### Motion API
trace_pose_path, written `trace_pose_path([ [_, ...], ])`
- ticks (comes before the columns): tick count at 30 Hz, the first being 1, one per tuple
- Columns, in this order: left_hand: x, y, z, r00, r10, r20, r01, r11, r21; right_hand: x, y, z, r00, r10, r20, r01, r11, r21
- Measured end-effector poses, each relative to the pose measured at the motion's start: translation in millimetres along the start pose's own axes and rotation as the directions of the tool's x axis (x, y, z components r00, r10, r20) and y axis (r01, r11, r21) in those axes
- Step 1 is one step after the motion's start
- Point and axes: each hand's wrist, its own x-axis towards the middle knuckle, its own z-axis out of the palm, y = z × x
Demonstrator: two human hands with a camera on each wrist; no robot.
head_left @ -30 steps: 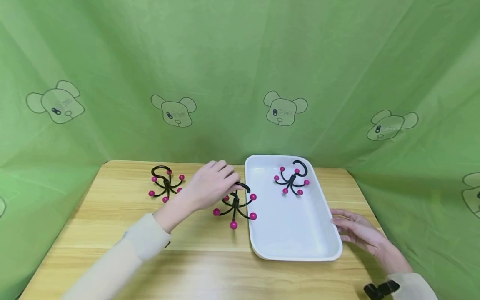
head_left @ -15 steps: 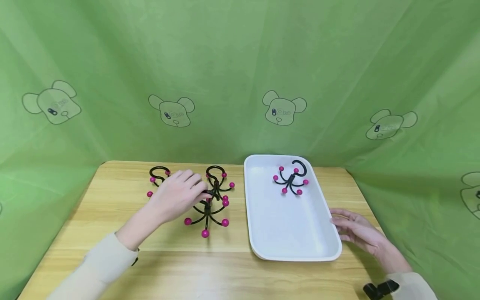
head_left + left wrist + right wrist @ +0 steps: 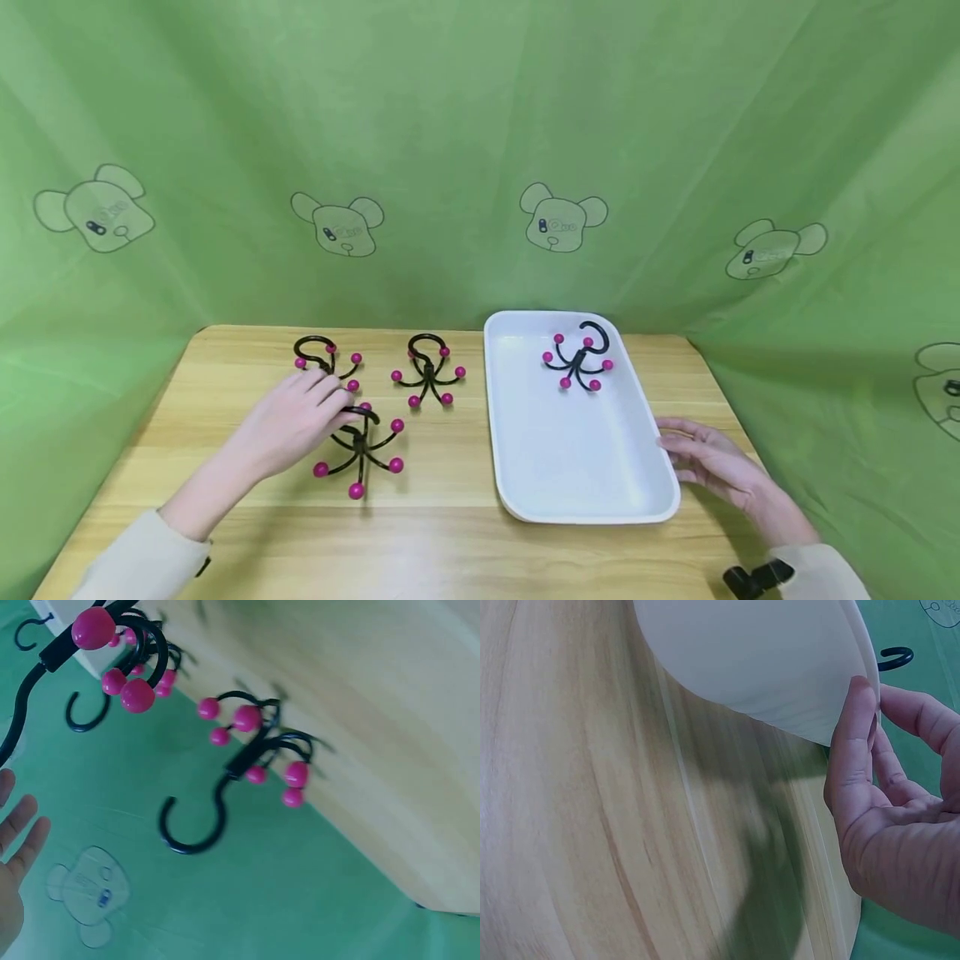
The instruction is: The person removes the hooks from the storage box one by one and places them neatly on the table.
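In the head view, a held rack (image 3: 359, 446), black with pink ball tips, is gripped by its curved top in the left hand (image 3: 296, 421), well to the left of the white tray (image 3: 577, 450); whether its balls are borne by the table (image 3: 450, 550) cannot be told. Farther left of the tray, a rear rack (image 3: 325, 365) is partly hidden by that hand, while a middle rack (image 3: 428, 374) is set nearer the tray, and a tray rack (image 3: 577, 360) is stood inside its far end. Because the held rack's arms are spread so near the rear rack, balls could be caught together and the rear rack tipped if the hand were swung that way. In the left wrist view, the rear rack is seen upright, with the held rack cut off by the frame beside loosely spread fingers; if that top grip were loosened off balance, the rack could be rolled over. In the right wrist view, the tray's rim is pinched between the thumb and fingers of the right hand (image 3: 892, 817); should the rim be pulled up or pushed, the tray could be tilted or slid, and the tray rack toppled.
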Motion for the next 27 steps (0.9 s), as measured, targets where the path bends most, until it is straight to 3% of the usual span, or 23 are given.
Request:
trace_pose_path([
  [15,-53.5,-16.2,-11.1,0.999,-0.027,-0.033,0.028,0.999,0.016,-0.1,-0.5,4.4,0.999,0.014,-0.035,-0.015,1.000,-0.016],
  [27,-73.9,-27.2,-10.2,0.998,-0.044,-0.053,0.046,0.999,0.027,-1.1,-1.9,3.9,0.999,0.014,-0.048,-0.016,0.999,-0.040],
])
